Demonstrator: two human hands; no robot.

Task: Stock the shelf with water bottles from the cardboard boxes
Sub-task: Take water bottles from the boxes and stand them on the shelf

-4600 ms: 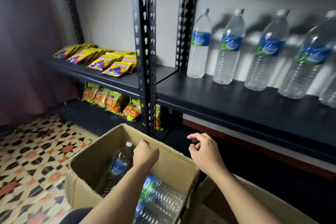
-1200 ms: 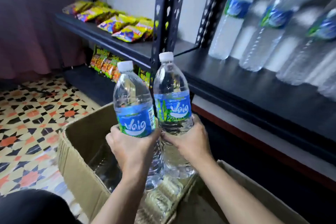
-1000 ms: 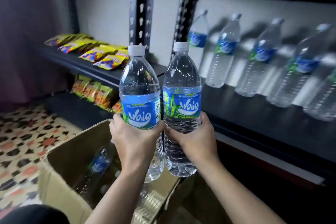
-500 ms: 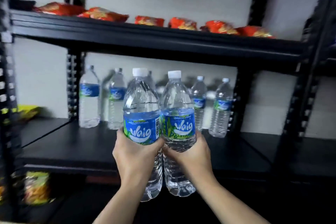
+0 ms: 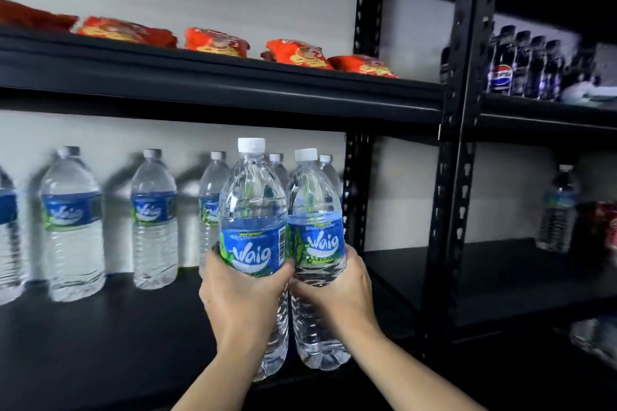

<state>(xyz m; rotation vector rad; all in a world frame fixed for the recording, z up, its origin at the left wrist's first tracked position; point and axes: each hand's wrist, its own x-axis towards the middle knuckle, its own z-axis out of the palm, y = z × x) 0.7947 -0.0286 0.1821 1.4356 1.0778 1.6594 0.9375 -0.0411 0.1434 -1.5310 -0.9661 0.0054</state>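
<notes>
With a row of water bottles (image 5: 71,227) standing along the back of the black shelf (image 5: 100,337), the left hand (image 5: 240,297) has its fingers clamped round the left bottle (image 5: 253,197) and the right hand (image 5: 340,294) round the right bottle (image 5: 315,203), both upright and touching, held above the shelf's front.

Likely a shop: racks (image 5: 233,90) of water bottles (image 5: 71,220), snack packets (image 5: 217,42).

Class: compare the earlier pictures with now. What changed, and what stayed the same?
The left hand took the left bottle and the right hand the right bottle from the box, raising them to the shelf. Both stay gripped, upright; the back row stands unchanged.
</notes>
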